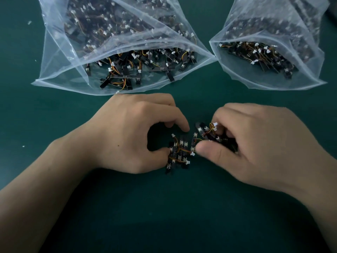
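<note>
Left hand [127, 136] curled, pinching board cluster [180, 152]; right hand [255, 143] pinches a wired board [209, 137], probably one. Tease wires free gently toward 3 o'clock.

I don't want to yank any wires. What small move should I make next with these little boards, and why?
Probably steady the board cluster with the left hand, which pinches it, and ease the boards held in the right hand gently rightward. Thin wires seem to cross between the two groups, so a slow pull should show what's snagged.
</note>
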{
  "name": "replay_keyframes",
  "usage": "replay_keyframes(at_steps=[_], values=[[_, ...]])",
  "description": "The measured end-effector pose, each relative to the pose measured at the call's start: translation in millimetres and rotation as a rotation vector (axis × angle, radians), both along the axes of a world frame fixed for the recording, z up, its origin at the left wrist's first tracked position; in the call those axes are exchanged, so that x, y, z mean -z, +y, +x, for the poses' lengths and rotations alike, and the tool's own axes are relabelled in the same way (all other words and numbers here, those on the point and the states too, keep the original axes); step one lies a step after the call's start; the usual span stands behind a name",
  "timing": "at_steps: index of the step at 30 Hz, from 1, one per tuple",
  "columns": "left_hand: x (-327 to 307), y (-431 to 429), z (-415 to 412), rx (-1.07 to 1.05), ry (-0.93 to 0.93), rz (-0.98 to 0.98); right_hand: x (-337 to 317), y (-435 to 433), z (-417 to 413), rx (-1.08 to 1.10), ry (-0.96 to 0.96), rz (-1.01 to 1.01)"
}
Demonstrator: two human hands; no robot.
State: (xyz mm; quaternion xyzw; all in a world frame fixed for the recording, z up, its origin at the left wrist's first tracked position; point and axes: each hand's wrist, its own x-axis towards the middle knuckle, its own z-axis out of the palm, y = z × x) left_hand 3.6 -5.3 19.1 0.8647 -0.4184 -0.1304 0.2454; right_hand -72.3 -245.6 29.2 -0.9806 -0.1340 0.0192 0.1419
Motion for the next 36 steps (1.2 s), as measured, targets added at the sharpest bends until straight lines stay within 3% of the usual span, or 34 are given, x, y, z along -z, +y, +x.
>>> replay_keyframes(at_steps=[9, 18, 36], values=[[8, -2, 0, -0.070, -0.082, -0.037, 10, 36, -17, 0.031, -0.148, -0.141], [19, -4, 1, -0.127, -0.082, -0.180, 20, 13, -1, -0.031, -0.183, -0.009], [21, -10, -3, -0.256, -0.045, -0.303, 34, 19, 6, -0.032, -0.266, -0.050]])
